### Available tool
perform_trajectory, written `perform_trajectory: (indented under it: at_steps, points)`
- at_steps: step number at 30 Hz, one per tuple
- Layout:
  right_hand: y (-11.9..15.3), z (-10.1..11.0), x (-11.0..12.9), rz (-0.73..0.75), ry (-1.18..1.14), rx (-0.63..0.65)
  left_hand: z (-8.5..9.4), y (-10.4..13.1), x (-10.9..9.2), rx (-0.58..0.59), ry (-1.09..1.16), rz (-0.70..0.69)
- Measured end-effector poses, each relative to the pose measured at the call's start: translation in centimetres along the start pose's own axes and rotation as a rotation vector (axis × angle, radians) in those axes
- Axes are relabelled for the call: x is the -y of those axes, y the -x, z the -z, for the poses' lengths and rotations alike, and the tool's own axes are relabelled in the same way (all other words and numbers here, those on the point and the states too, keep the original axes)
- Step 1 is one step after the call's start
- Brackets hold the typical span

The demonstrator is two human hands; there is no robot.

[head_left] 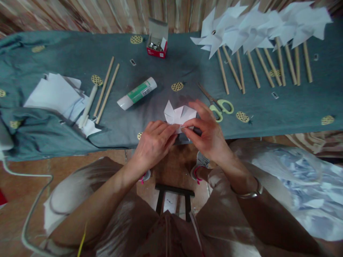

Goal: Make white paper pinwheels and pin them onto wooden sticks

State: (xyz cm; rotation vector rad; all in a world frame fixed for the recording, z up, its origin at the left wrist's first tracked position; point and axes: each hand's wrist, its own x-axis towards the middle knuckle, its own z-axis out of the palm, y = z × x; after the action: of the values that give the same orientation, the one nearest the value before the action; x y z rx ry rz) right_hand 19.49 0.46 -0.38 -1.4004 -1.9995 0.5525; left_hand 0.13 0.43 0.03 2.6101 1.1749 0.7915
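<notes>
A folded white paper piece (180, 114), with pointed blades standing up, is held at the table's front edge. My left hand (156, 140) is closed on its lower left part, fingers pressed together. From the right, my right hand (205, 129) pinches the lower edge of the same paper between thumb and index finger, its other fingers raised. The fingertips of both hands nearly meet at the paper's centre. Just beyond my right hand lie scissors (220, 106) with light green handles. A green and white glue tube (137, 93) rests to the left of the paper.
Finished paper pinwheels (252, 30) on wooden sticks lie at the back right. An open red box (157, 50) holds small metal pieces. At the left are two wooden sticks (107, 89), white paper sheets (55, 94) and a white pen-like stick (88, 106). A cable (40, 175) hangs at the left.
</notes>
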Motion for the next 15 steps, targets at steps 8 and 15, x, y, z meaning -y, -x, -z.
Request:
perform_trajectory:
  at_steps: [8, 15]
  points:
    - [-0.19, -0.65, 0.06, -0.021, 0.079, -0.009, -0.19, 0.19, 0.10, 0.040, 0.075, 0.007]
    - [-0.23, -0.76, 0.15, -0.040, 0.084, -0.019, -0.55, 0.25, 0.30, -0.002, 0.154, 0.045]
